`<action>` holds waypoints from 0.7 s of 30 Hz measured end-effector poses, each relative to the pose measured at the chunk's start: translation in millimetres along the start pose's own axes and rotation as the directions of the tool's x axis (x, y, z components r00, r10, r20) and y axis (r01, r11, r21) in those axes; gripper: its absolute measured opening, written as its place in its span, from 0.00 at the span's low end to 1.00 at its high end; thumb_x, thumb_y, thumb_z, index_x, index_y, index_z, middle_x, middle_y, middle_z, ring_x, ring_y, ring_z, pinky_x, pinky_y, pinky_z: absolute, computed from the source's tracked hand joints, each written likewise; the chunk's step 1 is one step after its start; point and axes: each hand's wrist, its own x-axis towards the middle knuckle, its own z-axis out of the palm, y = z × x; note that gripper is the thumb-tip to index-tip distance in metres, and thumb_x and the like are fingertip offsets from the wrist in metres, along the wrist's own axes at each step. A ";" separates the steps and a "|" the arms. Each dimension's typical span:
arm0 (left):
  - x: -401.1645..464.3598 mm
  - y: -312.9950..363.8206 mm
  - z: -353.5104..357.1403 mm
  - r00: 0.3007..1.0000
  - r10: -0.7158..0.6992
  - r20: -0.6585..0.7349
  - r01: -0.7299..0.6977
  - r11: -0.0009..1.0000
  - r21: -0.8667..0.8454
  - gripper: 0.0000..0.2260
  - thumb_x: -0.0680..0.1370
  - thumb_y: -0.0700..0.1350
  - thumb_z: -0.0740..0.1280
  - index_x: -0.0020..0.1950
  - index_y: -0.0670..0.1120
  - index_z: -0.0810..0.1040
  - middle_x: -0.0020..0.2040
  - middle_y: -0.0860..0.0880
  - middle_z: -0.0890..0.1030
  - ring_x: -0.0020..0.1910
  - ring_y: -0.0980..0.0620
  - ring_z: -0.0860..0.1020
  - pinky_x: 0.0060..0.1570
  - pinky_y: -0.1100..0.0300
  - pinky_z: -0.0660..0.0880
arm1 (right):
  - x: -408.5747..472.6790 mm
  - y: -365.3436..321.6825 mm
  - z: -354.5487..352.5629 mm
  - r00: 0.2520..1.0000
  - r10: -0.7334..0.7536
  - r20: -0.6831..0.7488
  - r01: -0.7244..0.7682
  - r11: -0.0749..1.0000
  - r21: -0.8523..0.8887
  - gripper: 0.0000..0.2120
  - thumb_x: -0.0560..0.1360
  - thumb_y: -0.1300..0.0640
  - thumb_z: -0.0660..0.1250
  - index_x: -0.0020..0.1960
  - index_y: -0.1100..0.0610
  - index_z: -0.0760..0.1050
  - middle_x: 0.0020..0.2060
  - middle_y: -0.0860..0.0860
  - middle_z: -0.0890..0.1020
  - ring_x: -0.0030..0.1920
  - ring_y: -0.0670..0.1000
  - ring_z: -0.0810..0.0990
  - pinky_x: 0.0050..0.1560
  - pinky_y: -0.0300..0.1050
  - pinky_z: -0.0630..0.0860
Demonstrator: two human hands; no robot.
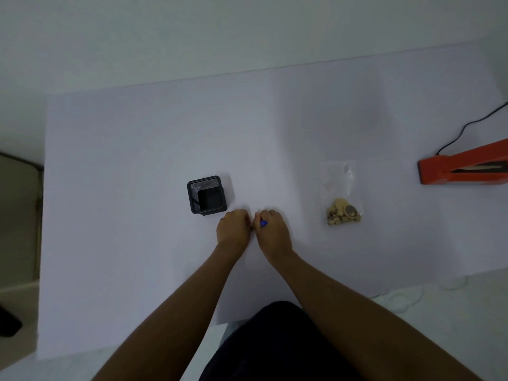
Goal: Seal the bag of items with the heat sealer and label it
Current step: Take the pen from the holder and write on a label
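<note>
A clear plastic bag (341, 185) lies flat on the white table (137, 138), right of centre, with several small tan pieces bunched at its near end. The orange heat sealer (450, 169) sits at the right edge, its arm raised. My right hand (273, 232) grips a blue-tipped pen (263, 223) in the middle of the table. My left hand (233, 228) is curled right beside it, fingertips meeting at the pen's end; what it pinches is hidden.
A black mesh pen holder (206, 195) stands just left of and behind my hands. A black cord (467, 127) runs from the sealer toward the back right. White cable loops (404, 298) lie off the table's near right edge.
</note>
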 end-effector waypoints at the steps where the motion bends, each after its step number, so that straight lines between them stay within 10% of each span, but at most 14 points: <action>1: 0.1 -0.2 0.0 1.000 0.001 0.001 -0.001 1.000 0.001 0.03 0.75 0.44 0.70 0.43 0.45 0.82 0.43 0.46 0.83 0.41 0.46 0.81 0.42 0.55 0.77 | -0.7 1.3 -0.2 1.000 -0.011 -0.009 0.011 1.000 -0.021 0.11 0.81 0.59 0.62 0.42 0.62 0.77 0.39 0.57 0.79 0.39 0.55 0.78 0.44 0.52 0.80; 21: -1.4 1.1 -0.3 1.000 0.010 -0.017 -0.009 1.000 0.024 0.09 0.77 0.37 0.62 0.41 0.44 0.80 0.41 0.45 0.82 0.40 0.45 0.81 0.38 0.57 0.73 | -0.2 -4.7 -1.1 0.997 0.004 0.072 -0.007 0.999 0.041 0.17 0.82 0.52 0.62 0.40 0.62 0.76 0.36 0.57 0.78 0.36 0.53 0.75 0.39 0.43 0.71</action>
